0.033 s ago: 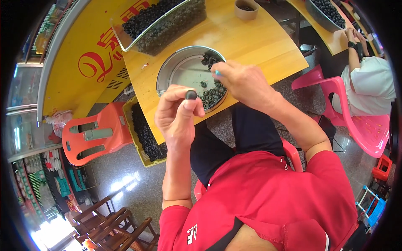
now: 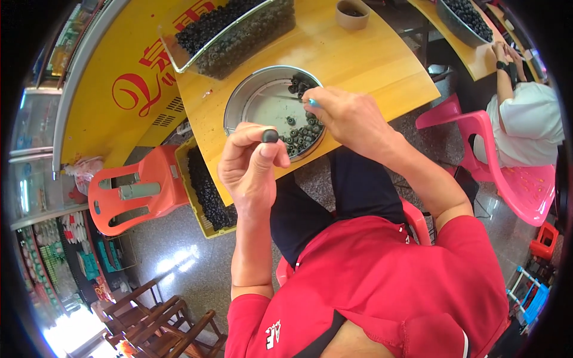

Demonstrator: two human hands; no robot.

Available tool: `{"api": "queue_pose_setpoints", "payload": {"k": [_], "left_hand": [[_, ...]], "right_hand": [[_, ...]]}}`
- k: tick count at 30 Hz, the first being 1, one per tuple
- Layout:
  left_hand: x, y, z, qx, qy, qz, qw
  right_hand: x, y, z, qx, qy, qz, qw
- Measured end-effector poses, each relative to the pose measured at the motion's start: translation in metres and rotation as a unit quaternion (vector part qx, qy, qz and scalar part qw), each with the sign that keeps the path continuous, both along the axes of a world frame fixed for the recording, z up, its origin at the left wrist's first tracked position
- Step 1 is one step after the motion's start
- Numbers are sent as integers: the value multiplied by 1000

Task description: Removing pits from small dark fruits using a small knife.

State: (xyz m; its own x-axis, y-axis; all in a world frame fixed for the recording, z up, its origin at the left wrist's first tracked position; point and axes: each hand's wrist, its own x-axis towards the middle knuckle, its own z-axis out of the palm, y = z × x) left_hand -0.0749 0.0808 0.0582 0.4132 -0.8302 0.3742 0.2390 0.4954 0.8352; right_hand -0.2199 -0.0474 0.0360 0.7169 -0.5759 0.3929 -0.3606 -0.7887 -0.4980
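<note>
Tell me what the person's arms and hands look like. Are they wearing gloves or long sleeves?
No gloves: the left hand and right hand are bare, with no rings or watch visible. Both forearms are bare too. The red shirt has short sleeves ending near the elbows.

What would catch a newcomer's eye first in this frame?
First the left hand, raised at centre and pinching a small dark rounded piece in its fingertips. Just beyond it, the right hand reaches into a round metal pan of similar dark pieces on the yellow table, holding something with a small blue tip. A clear bin heaped with the same pieces stands farther back.
</note>
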Motion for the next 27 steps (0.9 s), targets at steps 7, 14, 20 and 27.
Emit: {"api": "queue_pose_setpoints", "payload": {"k": [7,14,20,27], "left_hand": [[4,3,-8,52,-5,58,997],[2,8,-7,31,-27,40,998],[23,32,-13,72,-7,74,995],[122,104,-86,174,52,341,922]], "right_hand": [[9,26,53,286,-172,133,933],[14,33,50,503,-201,172,823],[24,33,45,481,-142,154,851],[-8,8,36,525,-201,20,827]]}}
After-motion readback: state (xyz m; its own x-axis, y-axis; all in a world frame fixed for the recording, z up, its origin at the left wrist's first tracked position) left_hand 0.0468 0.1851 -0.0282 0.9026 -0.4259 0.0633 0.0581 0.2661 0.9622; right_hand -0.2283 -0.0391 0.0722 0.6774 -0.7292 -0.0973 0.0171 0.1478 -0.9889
